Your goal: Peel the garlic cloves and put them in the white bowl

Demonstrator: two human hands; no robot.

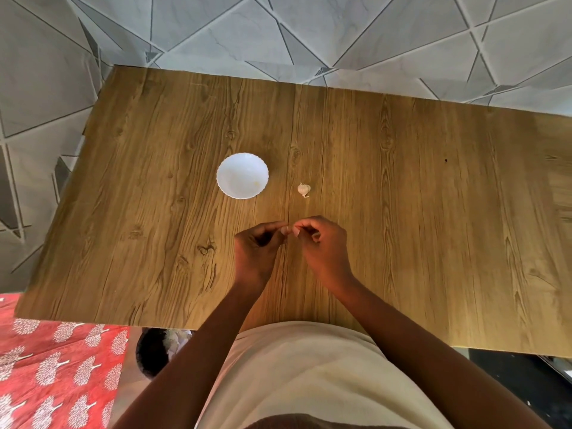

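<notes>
Both hands meet near the tabletop's [402, 212] front edge. The left hand [255, 252] and right hand [322, 246] pinch something tiny together, too small to tell. A garlic piece [304, 189] lies beside the white bowl [242, 175].

Worktop [402, 212]: yellow-brown wood grain, dark streaks and knots running lengthwise. Bowl [242, 175], about 11 o'clock from the hands: plain white, scalloped rim, a faint yellowish smear inside. Garlic piece [304, 189], 12 o'clock from the hands: off-white papery skin with a pale tan tinge. Wall [309, 32], 12 o'clock beyond the worktop: pale grey marbled triangles divided by thin dark lines. Cloth [58, 373], 8 o'clock: red, printed with white tree shapes. Garment [309, 376], 6 o'clock: cream, unpatterned.
</notes>
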